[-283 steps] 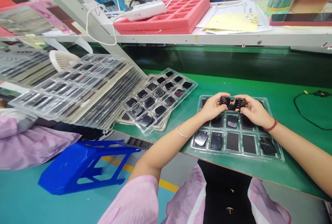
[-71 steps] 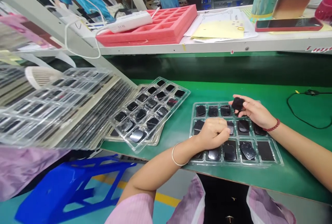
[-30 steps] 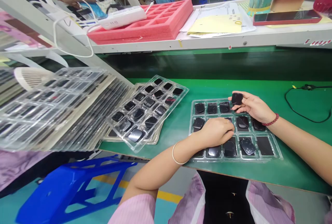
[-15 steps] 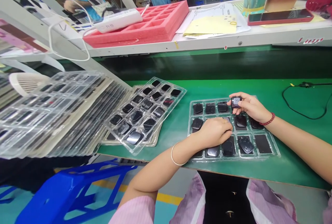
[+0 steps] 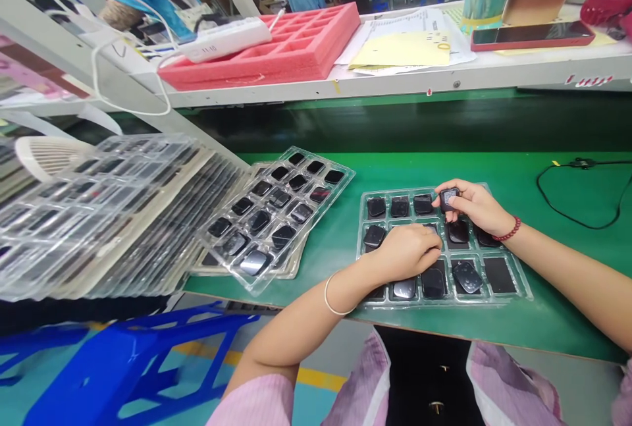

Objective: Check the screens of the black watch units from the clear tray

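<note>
My right hand (image 5: 476,207) pinches a small black square device (image 5: 449,199) with rounded corners between thumb and fingers, above the far row of a clear plastic tray (image 5: 524,284). A pale label with a printed square code faces up on it. My left hand (image 5: 409,248) lies over the middle of the same tray, fingers curled down and closed; whatever they grip is hidden beneath. Around both hands, several black rounded-square pieces (image 5: 434,281) sit in the tray's pockets, some tilted. The near right pocket (image 5: 500,274) shows only a flat dark bottom.
Left of my tray, another clear tray (image 5: 279,199) of black pieces lies at a slant. Beyond it stands a tall stack of trays (image 5: 162,215). A black cable (image 5: 567,215) lies at right. The shelf above holds red foam (image 5: 316,51), papers (image 5: 399,49) and a phone (image 5: 533,35).
The device in my right hand has tilted slightly, its label turning a little. My left hand has stayed in place. At the upper left, another person's arm has shifted.
</note>
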